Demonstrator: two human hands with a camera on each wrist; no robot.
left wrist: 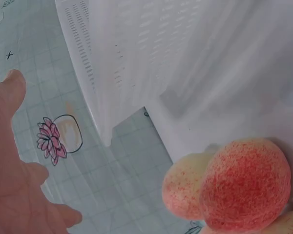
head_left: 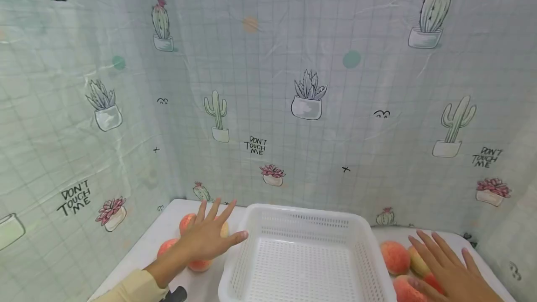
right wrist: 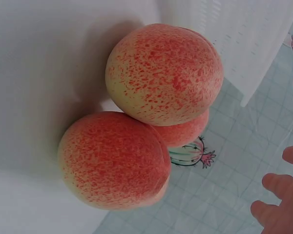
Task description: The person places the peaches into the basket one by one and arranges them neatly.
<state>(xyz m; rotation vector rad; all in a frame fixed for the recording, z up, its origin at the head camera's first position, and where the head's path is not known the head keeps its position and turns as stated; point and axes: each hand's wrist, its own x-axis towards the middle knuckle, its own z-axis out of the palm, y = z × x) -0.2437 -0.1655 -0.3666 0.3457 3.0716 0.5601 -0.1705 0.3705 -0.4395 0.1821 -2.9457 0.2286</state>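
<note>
My left hand (head_left: 207,239) hovers with spread fingers above several peaches (head_left: 200,265) to the left of a white plastic basket (head_left: 302,213). On the other side, my right hand (head_left: 453,274) is spread out over more peaches (head_left: 395,257), partly hiding them. Nothing is held in either hand. The left wrist view shows a red-speckled peach (left wrist: 246,185) beside a paler one (left wrist: 185,185), apart from the left fingers. In the right wrist view, peaches (right wrist: 163,73) lie in a cluster, with the right fingertips (right wrist: 278,185) off to the side.
The perforated basket stands between the two groups of peaches on a white table (head_left: 126,271). A curtain (head_left: 268,83) printed with cacti hangs behind and to the sides. A dark object (head_left: 176,294) shows beside the left sleeve.
</note>
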